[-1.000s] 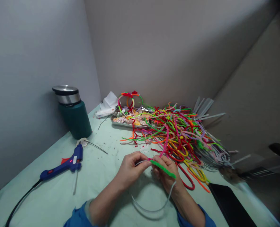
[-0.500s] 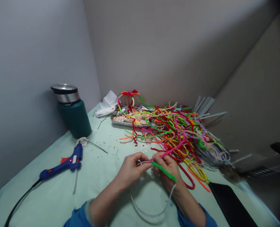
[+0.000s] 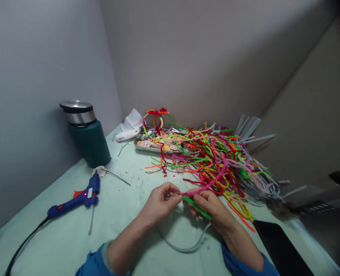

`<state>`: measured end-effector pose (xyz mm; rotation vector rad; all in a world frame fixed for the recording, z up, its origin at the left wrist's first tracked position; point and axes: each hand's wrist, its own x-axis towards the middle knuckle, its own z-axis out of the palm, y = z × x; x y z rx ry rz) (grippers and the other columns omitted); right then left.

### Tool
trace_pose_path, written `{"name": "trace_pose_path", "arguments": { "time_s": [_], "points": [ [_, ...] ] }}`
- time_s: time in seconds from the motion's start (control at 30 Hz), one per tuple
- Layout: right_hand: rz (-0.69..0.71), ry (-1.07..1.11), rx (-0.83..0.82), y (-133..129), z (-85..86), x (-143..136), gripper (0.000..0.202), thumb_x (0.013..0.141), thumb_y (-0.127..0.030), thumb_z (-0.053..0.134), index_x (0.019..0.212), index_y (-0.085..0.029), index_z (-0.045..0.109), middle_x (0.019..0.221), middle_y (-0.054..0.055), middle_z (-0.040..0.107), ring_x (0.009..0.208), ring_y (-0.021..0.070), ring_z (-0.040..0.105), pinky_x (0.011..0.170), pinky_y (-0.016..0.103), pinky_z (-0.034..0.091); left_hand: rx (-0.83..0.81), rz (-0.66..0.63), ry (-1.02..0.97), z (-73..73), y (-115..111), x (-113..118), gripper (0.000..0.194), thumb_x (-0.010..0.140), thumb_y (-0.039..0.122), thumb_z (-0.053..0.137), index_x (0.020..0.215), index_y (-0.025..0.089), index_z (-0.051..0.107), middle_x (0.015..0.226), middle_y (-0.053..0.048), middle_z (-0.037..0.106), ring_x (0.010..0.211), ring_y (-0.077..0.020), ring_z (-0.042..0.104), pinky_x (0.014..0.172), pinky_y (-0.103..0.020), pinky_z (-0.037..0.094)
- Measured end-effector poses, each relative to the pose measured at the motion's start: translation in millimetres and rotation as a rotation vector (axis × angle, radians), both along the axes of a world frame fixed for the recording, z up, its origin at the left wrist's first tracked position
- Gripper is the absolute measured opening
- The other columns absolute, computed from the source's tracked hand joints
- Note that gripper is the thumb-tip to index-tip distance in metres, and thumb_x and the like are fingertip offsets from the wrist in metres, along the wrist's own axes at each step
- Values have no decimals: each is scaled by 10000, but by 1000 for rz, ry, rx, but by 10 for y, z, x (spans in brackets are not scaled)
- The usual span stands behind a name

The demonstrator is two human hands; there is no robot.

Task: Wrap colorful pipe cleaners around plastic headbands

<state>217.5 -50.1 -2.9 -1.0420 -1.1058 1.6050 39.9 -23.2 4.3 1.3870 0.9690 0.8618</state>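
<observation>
Near the table's front, a thin white hoop [image 3: 184, 250] is partly wrapped in green pipe cleaner [image 3: 198, 209]. My left hand [image 3: 161, 202] pinches the hoop at the end of the green part, where a pink pipe cleaner [image 3: 211, 183] begins. Closed round the pink strand and the hoop, my right hand [image 3: 208, 207] is just right of the left one. The pink strand runs up and right toward the pile. Part of the hoop is hidden behind my fingers.
A blue glue gun [image 3: 80, 199] with a lit red light lies left, below a teal bottle [image 3: 91, 142]. Behind are a metal tray [image 3: 158, 150] of shells and finished rings. A large pipe cleaner pile [image 3: 215, 153] spreads right; a black flat object [image 3: 281, 249] lies front right.
My right hand has shifted slightly right and turned, its fingers now over the green part. The pink strand hangs lower near my fingers, and the hoop's lower arc has risen a little.
</observation>
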Motion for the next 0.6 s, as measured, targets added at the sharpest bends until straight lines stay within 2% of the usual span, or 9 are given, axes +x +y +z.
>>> {"name": "trace_pose_path", "arguments": {
  "time_s": [0.13,0.33,0.6],
  "points": [
    [71,51,-80,-7,-4,0,326,732,-425,683,789,-104,668,521,1,561,402,70,471,384,170,360,-13,7,-37,-19,-1,18,236,697,351,660,726,132,576,620,0,541,567,-94,437,544,-225,306],
    [94,223,-171,-11,-89,-22,240,767,-367,666,814,-131,652,550,-7,552,403,58,450,367,150,331,-62,57,-67,22,-12,32,307,637,400,702,705,131,570,539,38,474,503,-74,374,499,-218,253],
    [60,141,-142,-2,-39,-68,258,683,-316,736,834,-112,692,527,-12,547,408,54,453,363,144,366,-159,89,-77,51,-22,22,280,634,363,683,691,116,564,518,51,441,491,-62,332,487,-207,219]
  ]
}}
